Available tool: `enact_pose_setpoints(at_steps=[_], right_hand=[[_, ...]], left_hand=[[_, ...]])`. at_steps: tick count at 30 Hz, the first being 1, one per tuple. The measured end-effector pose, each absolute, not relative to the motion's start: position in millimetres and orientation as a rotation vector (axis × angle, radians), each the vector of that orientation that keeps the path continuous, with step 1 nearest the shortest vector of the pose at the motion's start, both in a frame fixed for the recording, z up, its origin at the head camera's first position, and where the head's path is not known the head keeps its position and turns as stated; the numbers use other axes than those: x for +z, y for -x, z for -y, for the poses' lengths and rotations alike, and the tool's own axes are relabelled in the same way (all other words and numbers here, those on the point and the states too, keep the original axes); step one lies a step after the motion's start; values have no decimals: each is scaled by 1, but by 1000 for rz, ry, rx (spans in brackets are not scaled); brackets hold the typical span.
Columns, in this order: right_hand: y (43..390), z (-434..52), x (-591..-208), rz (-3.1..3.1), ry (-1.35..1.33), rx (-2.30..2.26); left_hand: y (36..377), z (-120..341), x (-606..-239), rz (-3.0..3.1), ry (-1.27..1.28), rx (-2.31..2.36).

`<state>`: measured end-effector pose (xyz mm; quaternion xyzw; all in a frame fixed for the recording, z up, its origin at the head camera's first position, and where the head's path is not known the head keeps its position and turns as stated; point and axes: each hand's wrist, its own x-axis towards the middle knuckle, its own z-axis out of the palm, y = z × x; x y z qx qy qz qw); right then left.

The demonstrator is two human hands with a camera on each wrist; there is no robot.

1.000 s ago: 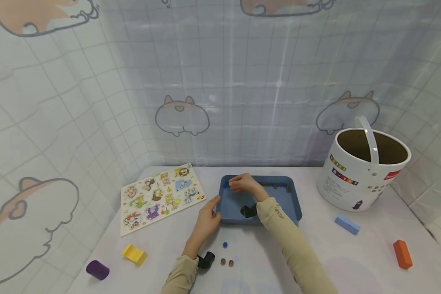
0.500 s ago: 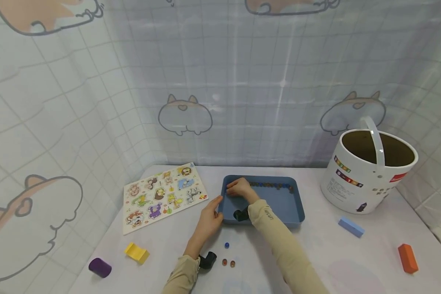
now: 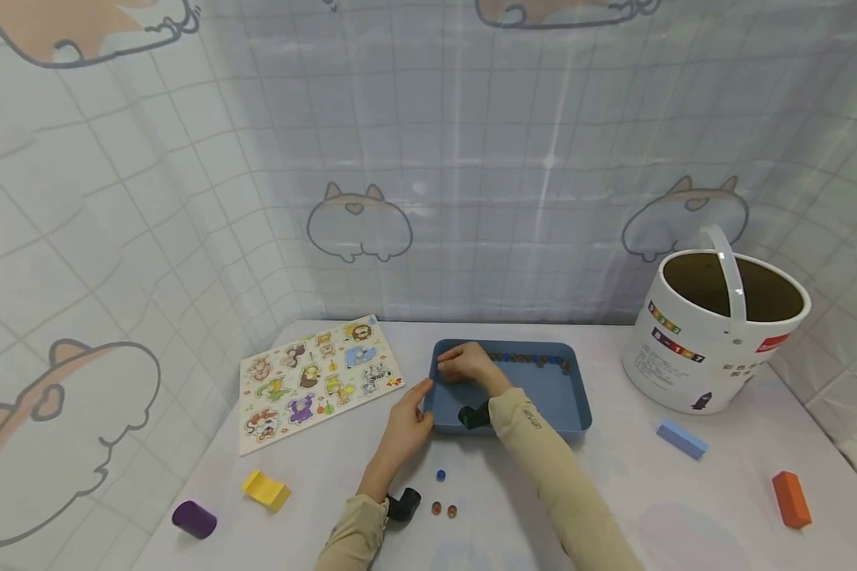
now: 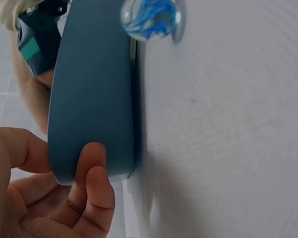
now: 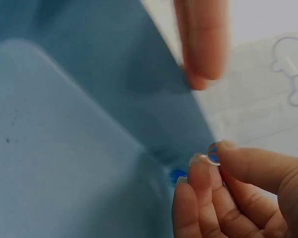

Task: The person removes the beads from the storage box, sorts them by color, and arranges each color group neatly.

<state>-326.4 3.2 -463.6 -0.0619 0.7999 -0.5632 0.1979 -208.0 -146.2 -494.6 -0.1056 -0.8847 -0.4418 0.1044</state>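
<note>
At the middle of the table (image 3: 614, 507), toward its back edge, sits a shallow blue tray (image 3: 557, 396). A row of small marbles (image 3: 528, 359) lies along the tray's far wall, running from about its middle toward its right corner. The right hand (image 3: 464, 365) reaches into the tray's far left corner; in the right wrist view its thumb and fingertips (image 5: 203, 166) are pressed together on a small blue marble (image 5: 213, 149), and another blue one (image 5: 178, 174) lies in the corner just below, though the blur there makes the second hard to judge. The left hand (image 3: 407, 420) grips the tray's near left corner, thumb over the rim and fingers curled against the outer wall, as the left wrist view shows.

Three loose marbles lie on the table in front of the tray's near edge: one blue-and-white marble (image 3: 440, 476) and two brownish ones (image 3: 443, 510) nearer the person. At the table's right back corner stands a white bucket (image 3: 707, 349) with its handle upright; nothing shows inside it from here. An animal puzzle board (image 3: 317, 381) lies toward the left back corner. A yellow block (image 3: 264, 490) and a purple cylinder (image 3: 194, 519) lie near the left front corner, a light blue block (image 3: 681, 438) and an orange block (image 3: 791, 488) on the right side.
</note>
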Motion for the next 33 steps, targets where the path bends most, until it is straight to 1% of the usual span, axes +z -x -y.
enact_pose_setpoints(at_steps=[10, 14, 18, 22, 26, 33], right_hand=[[310, -33, -442, -2073, 348, -1676], [291, -46, -438, -2032, 434, -1709], [267, -61, -437, -1990, 581, -1689], [246, -78, -443, -1914, 708, -1637], [227, -89, -454, -1868, 748, -1578], [202, -74, -485, -1969, 755, -1512]], left_hand=[[208, 148, -497, 2609, 303, -1279], [208, 147, -496, 2604, 310, -1269], [208, 146, -496, 2593, 319, -1265], [207, 144, -497, 2604, 323, -1271], [207, 145, -497, 2625, 315, -1268], [209, 145, -498, 2622, 285, -1213]])
